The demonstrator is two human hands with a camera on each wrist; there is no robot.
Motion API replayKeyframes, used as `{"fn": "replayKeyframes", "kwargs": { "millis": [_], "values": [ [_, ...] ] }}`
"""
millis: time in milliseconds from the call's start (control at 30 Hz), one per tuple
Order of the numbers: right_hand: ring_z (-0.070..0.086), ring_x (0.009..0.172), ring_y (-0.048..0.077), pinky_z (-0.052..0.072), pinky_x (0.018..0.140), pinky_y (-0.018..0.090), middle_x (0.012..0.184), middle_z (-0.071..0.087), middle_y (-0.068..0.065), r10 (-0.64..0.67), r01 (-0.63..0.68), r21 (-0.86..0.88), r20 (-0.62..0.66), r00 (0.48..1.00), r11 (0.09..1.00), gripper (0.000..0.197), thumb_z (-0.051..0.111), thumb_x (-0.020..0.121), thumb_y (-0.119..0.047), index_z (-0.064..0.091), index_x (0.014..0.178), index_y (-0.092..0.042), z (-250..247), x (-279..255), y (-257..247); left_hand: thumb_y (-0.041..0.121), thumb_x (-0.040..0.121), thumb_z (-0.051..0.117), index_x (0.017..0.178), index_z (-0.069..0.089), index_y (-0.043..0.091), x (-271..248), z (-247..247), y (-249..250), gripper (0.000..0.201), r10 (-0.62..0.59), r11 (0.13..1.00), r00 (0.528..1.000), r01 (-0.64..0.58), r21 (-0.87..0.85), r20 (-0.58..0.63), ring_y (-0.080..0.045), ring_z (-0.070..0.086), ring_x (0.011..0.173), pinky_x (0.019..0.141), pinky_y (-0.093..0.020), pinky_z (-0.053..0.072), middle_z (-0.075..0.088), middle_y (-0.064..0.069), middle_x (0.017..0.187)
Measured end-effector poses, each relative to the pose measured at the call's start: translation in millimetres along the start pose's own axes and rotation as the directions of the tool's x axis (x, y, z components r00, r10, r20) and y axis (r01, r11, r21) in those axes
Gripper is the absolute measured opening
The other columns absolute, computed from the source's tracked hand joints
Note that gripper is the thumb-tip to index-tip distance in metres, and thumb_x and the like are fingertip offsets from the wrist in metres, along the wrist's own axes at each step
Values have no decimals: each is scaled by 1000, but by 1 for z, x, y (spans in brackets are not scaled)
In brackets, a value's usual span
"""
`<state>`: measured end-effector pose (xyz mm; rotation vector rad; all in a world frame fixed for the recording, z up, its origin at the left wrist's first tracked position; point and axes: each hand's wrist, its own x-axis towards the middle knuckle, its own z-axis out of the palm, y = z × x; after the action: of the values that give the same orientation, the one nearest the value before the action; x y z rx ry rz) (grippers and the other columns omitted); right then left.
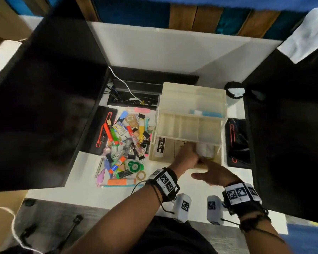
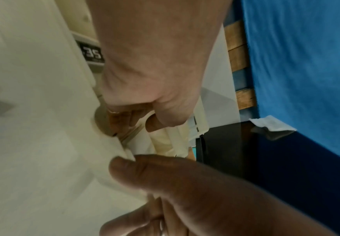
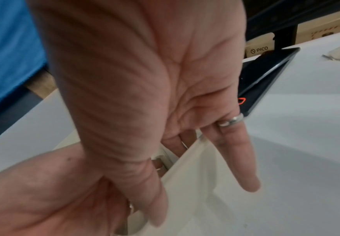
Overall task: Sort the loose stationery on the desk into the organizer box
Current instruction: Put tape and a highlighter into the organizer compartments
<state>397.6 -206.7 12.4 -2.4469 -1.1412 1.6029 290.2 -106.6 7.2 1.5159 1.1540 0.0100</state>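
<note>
Left hand: we are reaching our left hand (image 1: 186, 155) into the bottom tray of the organizer box (image 1: 192, 114), fingers (image 2: 120, 119) curled down around something pale we cannot identify.
Right hand: we are resting our right hand (image 1: 212, 174) on the box's near rim, fingers straight.
Stationery: the loose stationery pile (image 1: 126, 145) is lying on the white desk (image 1: 92, 191), just left of the box.
Box contents: a "35"-labelled pack (image 1: 160, 146) is sitting in the bottom tray.
</note>
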Motion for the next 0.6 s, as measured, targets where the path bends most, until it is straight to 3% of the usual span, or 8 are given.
{"fn": "replayKeyframes", "kwargs": {
  "millis": [67, 100, 200, 267, 333, 433, 500, 600],
  "values": [
    [60, 128, 20, 47, 102, 32, 148, 57, -4, -53, 39, -95, -151, 987, 995, 69, 73, 89, -50, 48, 150, -31, 10, -5, 3, 17, 99, 52, 122, 68, 14, -9, -20, -5, 28, 0, 1000, 999, -1, 28, 48, -29, 68, 105, 82, -39, 55, 72, -7, 117],
    [60, 129, 21, 46, 105, 33, 147, 59, -2, -81, 58, -98, -249, 965, 993, 61, 73, 90, -47, 54, 145, -29, 15, -8, 2, 11, 98, 51, 121, 68, 12, -14, -32, -10, 29, 22, 998, 996, -27, 54, 88, -29, 67, 104, 83, -41, 57, 70, -9, 116],
    [75, 93, 27, 57, 88, 39, 111, 77, 3, -120, 210, 100, -561, 819, 972, 22, 74, 91, -26, 68, 111, -20, 31, -21, -17, 0, 97, 53, 120, 71, 9, -36, -77, -29, 30, 121, 992, 977, -125, 16, 178, -24, 67, 109, 89, -36, 58, 71, -10, 120],
    [74, 79, 24, 59, 77, 38, 90, 77, 1, -225, 316, 24, -652, 724, 949, 8, 72, 90, -17, 67, 96, -20, 45, -30, -46, 8, 100, 57, 116, 73, 17, -53, -116, -53, 24, 125, 992, 988, -128, 23, 92, -14, 69, 105, 82, -25, 55, 74, -3, 115],
    [70, 70, 16, 57, 70, 33, 85, 74, -6, -376, 411, -78, -584, 720, 908, 10, 74, 88, -13, 69, 92, -21, 64, -35, -76, 8, 97, 58, 106, 73, 24, -68, -153, -82, 23, 94, 989, 995, -89, 117, -38, -11, 68, 96, 78, -29, 57, 73, 6, 105],
    [65, 71, 4, 55, 73, 31, 104, 70, -8, -525, 515, -118, -296, 798, 849, 19, 73, 91, -18, 67, 108, -24, 99, -25, -111, 3, 91, 60, 99, 72, 24, -88, -196, -131, 26, 69, 956, 985, -21, 292, -156, -16, 69, 95, 82, -32, 57, 73, 7, 102],
    [67, 83, 9, 56, 83, 37, 120, 64, -5, -566, 539, -180, -177, 805, 823, 31, 70, 93, -19, 62, 123, -23, 119, -14, -132, 8, 91, 60, 101, 72, 25, -100, -212, -160, 22, 53, 920, 985, 17, 392, -167, -18, 69, 98, 84, -33, 56, 75, 5, 105],
    [66, 111, 25, 54, 97, 39, 147, 46, 0, -579, 546, -236, -96, 810, 804, 50, 67, 92, -7, 52, 139, -17, 141, 0, -163, 15, 89, 65, 108, 70, 24, -116, -217, -193, 22, 33, 896, 987, 41, 443, -157, -21, 69, 97, 83, -34, 57, 73, 2, 103]
  ]
}}
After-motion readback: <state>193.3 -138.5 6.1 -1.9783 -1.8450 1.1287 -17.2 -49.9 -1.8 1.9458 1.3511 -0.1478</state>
